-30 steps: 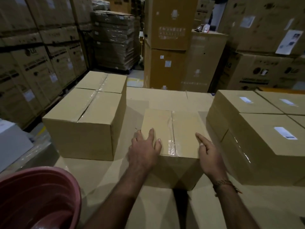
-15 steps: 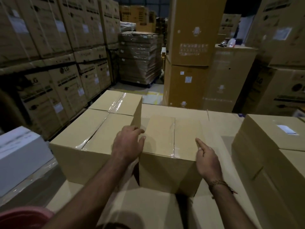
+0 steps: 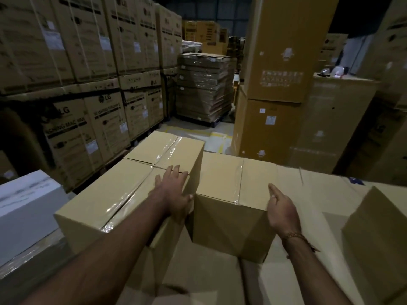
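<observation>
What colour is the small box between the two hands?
Brown cardboard box with clear tape; head view.

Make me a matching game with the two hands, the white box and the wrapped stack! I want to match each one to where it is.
Things:
1. left hand
2. right hand
3. white box
4. wrapped stack

Places:
A. far back, beside the aisle
B. flat against the right side of the small box
C. at the left edge of the view
D. fingers on top of the big taped box

Pairs: 1-D, 2-B, 3-C, 4-A
</observation>
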Action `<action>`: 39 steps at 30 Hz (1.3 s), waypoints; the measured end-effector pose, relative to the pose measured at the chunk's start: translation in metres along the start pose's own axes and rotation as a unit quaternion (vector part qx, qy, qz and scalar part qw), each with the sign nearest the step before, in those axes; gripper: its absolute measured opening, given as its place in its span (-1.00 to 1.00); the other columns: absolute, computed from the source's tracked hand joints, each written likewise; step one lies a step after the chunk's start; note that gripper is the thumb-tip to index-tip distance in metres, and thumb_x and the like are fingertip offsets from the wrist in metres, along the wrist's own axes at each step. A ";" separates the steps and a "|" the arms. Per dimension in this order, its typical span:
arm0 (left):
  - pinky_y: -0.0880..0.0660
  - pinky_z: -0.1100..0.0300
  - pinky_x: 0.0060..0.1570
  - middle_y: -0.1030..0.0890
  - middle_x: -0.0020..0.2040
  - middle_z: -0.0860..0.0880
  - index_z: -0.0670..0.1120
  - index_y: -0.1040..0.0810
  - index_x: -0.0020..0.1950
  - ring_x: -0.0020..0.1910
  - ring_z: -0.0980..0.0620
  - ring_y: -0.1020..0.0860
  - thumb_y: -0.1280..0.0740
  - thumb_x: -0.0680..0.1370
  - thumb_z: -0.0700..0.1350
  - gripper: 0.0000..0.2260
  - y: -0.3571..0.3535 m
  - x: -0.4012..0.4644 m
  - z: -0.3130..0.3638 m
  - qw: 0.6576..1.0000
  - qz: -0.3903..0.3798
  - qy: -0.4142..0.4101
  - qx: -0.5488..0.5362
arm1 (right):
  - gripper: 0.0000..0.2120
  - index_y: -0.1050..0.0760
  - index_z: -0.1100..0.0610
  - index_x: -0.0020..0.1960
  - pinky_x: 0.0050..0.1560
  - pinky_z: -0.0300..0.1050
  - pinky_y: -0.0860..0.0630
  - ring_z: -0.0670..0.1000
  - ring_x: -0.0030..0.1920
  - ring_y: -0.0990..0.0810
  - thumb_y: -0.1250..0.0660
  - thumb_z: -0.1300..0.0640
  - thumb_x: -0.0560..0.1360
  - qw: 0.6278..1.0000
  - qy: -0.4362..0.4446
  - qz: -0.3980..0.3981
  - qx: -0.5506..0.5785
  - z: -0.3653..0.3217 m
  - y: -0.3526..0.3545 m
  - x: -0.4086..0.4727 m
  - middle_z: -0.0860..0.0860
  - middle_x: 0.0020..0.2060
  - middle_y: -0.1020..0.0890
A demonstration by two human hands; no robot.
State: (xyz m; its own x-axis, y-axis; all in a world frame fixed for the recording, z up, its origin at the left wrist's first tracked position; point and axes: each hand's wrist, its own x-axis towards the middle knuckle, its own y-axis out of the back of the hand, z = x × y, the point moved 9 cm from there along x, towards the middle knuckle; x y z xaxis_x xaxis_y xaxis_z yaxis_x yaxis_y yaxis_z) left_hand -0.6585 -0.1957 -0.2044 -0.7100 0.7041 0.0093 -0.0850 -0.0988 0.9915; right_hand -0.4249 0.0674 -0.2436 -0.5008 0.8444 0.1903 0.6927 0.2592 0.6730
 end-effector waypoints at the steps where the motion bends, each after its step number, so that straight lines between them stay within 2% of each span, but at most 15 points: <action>1: 0.08 -0.29 0.62 0.12 0.73 -0.07 0.03 0.05 0.73 0.70 -0.14 0.16 -0.32 0.61 0.21 -0.18 -0.005 0.002 -0.002 1.000 -0.005 -0.002 0.003 | -0.56 -0.37 -0.08 0.62 0.32 0.08 -0.53 0.17 0.36 -0.56 -0.05 0.07 0.76 1.000 0.000 0.000 -0.001 -0.002 -0.004 0.007 0.06 0.48 -0.53; 11: 0.21 -0.26 0.62 0.14 0.73 -0.01 0.06 0.11 0.73 0.70 -0.05 0.16 -0.33 0.60 0.02 -0.17 -0.015 0.006 -0.009 0.999 0.017 0.000 -0.043 | -0.56 -0.38 -0.09 0.61 0.32 0.13 -0.54 0.22 0.31 -0.57 -0.04 0.05 0.76 1.000 0.001 0.002 -0.003 -0.017 -0.031 0.050 0.14 0.42 -0.57; 18: 0.25 -0.21 0.61 0.14 0.73 -0.01 0.07 0.11 0.73 0.70 -0.03 0.17 -0.29 0.61 0.00 -0.20 -0.012 0.003 -0.007 0.999 0.020 -0.005 -0.041 | -0.56 -0.38 -0.08 0.61 0.29 0.11 -0.54 0.20 0.29 -0.56 -0.05 0.05 0.77 1.000 0.001 0.003 0.010 -0.025 -0.040 0.061 0.13 0.40 -0.57; 24: 0.22 -0.21 0.61 0.11 0.73 0.02 0.08 0.06 0.73 0.70 -0.03 0.14 -0.29 0.61 0.00 -0.23 -0.010 0.000 -0.005 0.999 0.029 -0.004 -0.045 | -0.56 -0.38 -0.07 0.61 0.28 0.10 -0.55 0.22 0.29 -0.56 -0.06 0.07 0.77 1.000 -0.001 0.003 0.011 -0.028 -0.046 0.067 0.16 0.39 -0.58; 30: 0.08 -0.26 0.62 0.10 0.72 0.08 0.15 0.04 0.71 0.70 -0.07 0.14 -0.33 0.60 -0.03 -0.22 -0.009 -0.002 -0.007 0.997 0.022 0.012 -0.073 | -0.57 -0.41 -0.06 0.59 0.23 0.10 -0.58 0.21 0.23 -0.58 -0.06 0.08 0.77 1.000 -0.006 0.015 0.026 -0.027 -0.048 0.071 0.16 0.36 -0.59; 33: 0.09 -0.24 0.61 0.11 0.72 0.09 0.15 0.06 0.72 0.70 -0.07 0.16 -0.32 0.62 -0.03 -0.22 -0.007 -0.004 -0.006 0.997 0.019 0.014 -0.076 | -0.57 -0.41 -0.06 0.60 0.24 0.10 -0.57 0.20 0.25 -0.57 -0.06 0.08 0.77 0.999 -0.007 0.013 0.030 -0.028 -0.049 0.072 0.16 0.37 -0.58; 39: 0.08 -0.23 0.61 0.11 0.72 0.09 0.14 0.06 0.72 0.70 -0.06 0.16 -0.32 0.61 -0.04 -0.22 -0.005 -0.004 -0.005 0.997 0.018 0.017 -0.072 | -0.56 -0.36 -0.07 0.62 0.40 0.17 -0.48 0.22 0.41 -0.50 -0.06 0.06 0.77 0.999 -0.004 -0.027 0.021 -0.030 -0.051 0.077 0.13 0.48 -0.52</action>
State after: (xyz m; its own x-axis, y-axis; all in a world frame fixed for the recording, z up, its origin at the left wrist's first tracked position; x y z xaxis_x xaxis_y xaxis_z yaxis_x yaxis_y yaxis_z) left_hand -0.6593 -0.2016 -0.2104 -0.7373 0.6745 0.0380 -0.1565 -0.2253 0.9616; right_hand -0.5146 0.1046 -0.2417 -0.5341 0.8322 0.1488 0.6862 0.3240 0.6513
